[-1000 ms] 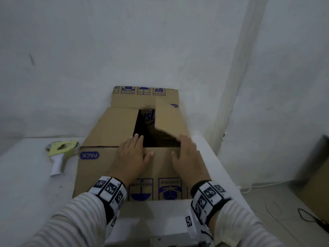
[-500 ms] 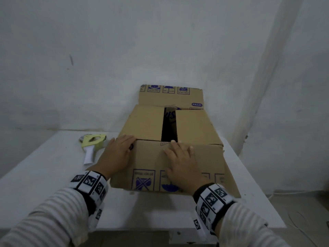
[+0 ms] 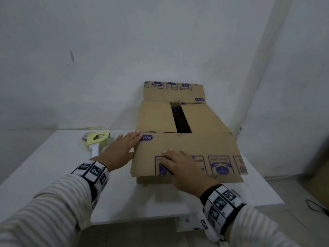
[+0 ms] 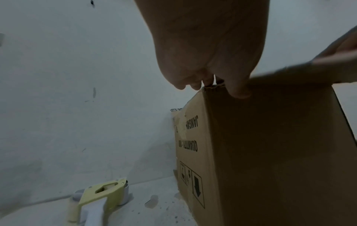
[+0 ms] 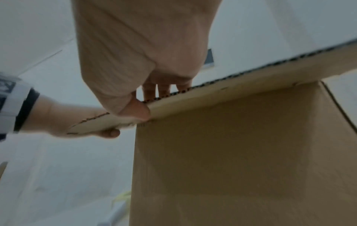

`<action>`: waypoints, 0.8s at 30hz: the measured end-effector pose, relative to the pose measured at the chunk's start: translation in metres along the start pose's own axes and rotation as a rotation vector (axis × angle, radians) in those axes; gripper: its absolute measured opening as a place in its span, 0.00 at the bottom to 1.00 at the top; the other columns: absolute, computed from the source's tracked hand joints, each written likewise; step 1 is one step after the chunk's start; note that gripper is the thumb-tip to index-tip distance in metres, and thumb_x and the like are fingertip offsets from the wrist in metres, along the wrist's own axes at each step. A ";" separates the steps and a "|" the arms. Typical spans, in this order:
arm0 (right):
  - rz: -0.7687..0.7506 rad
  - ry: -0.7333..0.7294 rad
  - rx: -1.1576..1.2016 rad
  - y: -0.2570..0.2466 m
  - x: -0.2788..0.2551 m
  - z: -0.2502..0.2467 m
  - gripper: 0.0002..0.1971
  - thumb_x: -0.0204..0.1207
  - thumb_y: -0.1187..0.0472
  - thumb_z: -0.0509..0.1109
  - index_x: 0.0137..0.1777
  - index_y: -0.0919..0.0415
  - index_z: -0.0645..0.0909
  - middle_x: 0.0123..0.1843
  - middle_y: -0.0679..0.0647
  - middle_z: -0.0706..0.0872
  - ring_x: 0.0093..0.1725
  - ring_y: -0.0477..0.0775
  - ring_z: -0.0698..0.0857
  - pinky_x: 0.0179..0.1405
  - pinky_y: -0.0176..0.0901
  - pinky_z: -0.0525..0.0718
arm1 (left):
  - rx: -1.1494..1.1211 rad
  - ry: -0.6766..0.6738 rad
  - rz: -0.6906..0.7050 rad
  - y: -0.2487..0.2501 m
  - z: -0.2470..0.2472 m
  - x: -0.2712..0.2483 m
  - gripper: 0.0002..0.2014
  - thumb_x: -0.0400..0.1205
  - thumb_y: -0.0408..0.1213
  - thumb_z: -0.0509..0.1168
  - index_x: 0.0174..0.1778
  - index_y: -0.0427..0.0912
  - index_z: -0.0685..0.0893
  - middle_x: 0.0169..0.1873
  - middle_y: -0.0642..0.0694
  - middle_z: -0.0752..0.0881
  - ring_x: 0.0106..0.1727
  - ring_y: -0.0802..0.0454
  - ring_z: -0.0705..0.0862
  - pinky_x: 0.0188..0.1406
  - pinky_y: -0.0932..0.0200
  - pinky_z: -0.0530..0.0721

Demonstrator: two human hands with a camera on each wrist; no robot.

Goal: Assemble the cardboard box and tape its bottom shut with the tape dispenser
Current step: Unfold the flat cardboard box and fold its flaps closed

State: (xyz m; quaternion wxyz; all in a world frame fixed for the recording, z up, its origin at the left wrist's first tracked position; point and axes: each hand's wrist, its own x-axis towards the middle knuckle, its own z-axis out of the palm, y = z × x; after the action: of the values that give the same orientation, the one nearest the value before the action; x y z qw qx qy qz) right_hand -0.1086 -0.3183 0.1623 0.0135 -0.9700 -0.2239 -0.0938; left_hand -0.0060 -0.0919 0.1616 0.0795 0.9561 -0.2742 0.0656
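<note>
Dim, bluish, flat light throughout; soft shadows under the near flap. Wrist views are noisy, motion-smeared beside the fingers, and bent at the edges.

We reach both arms forward in striped sleeves, a marker-printed band on each wrist. Our left hand [image 3: 119,152] lies flat, fingers straight and together, pointing far and right. Our right hand [image 3: 185,168] — nearer and to the right — spreads palm down, fingers extended, thumb [image 5: 138,109] tucked at the near edge.
</note>
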 end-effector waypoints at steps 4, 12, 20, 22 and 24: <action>-0.023 0.311 0.042 0.000 0.004 -0.046 0.20 0.65 0.62 0.61 0.53 0.54 0.89 0.44 0.53 0.92 0.42 0.57 0.90 0.39 0.45 0.88 | -0.198 0.103 -0.037 0.002 -0.012 0.003 0.24 0.86 0.30 0.55 0.79 0.48 0.67 0.79 0.43 0.69 0.80 0.43 0.67 0.79 0.50 0.62; 0.252 0.627 -0.086 0.037 0.040 -0.063 0.29 0.69 0.71 0.62 0.73 0.66 0.75 0.78 0.65 0.72 0.79 0.66 0.69 0.77 0.66 0.63 | -0.290 0.356 -0.270 0.014 -0.023 0.037 0.20 0.87 0.46 0.52 0.42 0.36 0.81 0.41 0.32 0.86 0.45 0.34 0.85 0.37 0.56 0.69; 0.508 0.072 0.178 0.063 0.055 -0.009 0.31 0.83 0.52 0.60 0.83 0.57 0.55 0.86 0.55 0.52 0.85 0.57 0.49 0.84 0.54 0.49 | -0.445 0.312 -0.395 0.018 -0.017 0.070 0.24 0.82 0.37 0.62 0.75 0.40 0.67 0.65 0.35 0.75 0.61 0.34 0.79 0.56 0.46 0.80; 0.525 0.082 0.149 0.065 0.057 0.001 0.28 0.83 0.49 0.59 0.81 0.57 0.60 0.84 0.55 0.59 0.84 0.57 0.53 0.83 0.53 0.48 | -0.382 0.304 -0.384 0.016 -0.009 0.074 0.18 0.82 0.37 0.61 0.67 0.37 0.79 0.62 0.34 0.77 0.60 0.34 0.81 0.60 0.47 0.80; 0.530 0.113 0.124 0.064 0.058 0.002 0.27 0.83 0.48 0.58 0.79 0.57 0.64 0.82 0.56 0.64 0.83 0.57 0.57 0.83 0.53 0.51 | -0.375 0.301 -0.388 0.013 -0.006 0.075 0.14 0.82 0.39 0.62 0.58 0.38 0.87 0.58 0.36 0.83 0.57 0.37 0.84 0.60 0.47 0.84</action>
State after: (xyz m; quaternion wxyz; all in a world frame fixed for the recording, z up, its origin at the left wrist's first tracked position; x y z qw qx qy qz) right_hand -0.0287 -0.3508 0.1719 0.1094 -0.9853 0.0336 -0.1270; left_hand 0.0497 -0.1405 0.1819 0.3052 0.9389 -0.0787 0.1385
